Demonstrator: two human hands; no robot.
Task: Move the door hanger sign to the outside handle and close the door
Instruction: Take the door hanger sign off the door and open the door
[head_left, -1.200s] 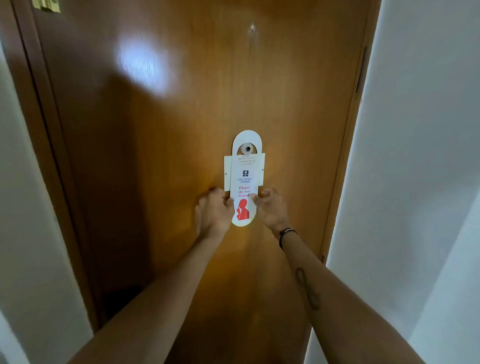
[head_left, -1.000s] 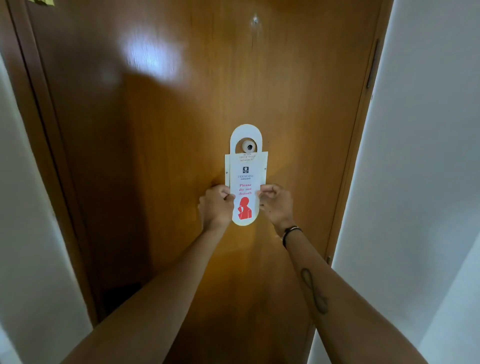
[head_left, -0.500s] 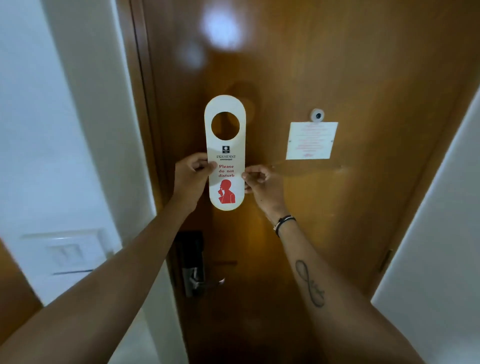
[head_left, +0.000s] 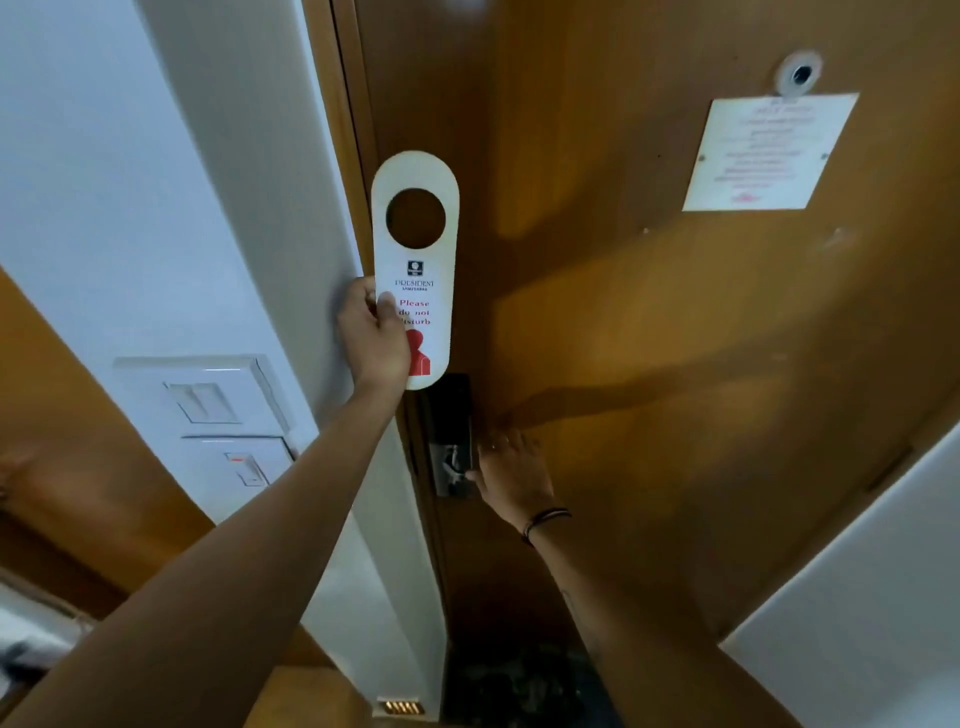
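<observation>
A white door hanger sign (head_left: 418, 270) with a round hole and red "Please do not disturb" print stands upright in front of the left edge of the brown wooden door (head_left: 649, 338). My left hand (head_left: 374, 338) grips its lower left side. Lower down, my right hand (head_left: 511, 475) reaches the dark lock plate and inside handle (head_left: 453, 457); its fingers lie at the handle, but whether they close around it is hidden. The door looks closed against its frame.
A white notice card (head_left: 769, 150) and a peephole (head_left: 800, 74) sit on the door at upper right. White wall switches (head_left: 218, 410) are mounted left of the frame. White walls stand on both sides.
The sign came off the peephole and moved left toward the door's edge. My right hand let go of it and dropped to the handle. My view turned left and down.
</observation>
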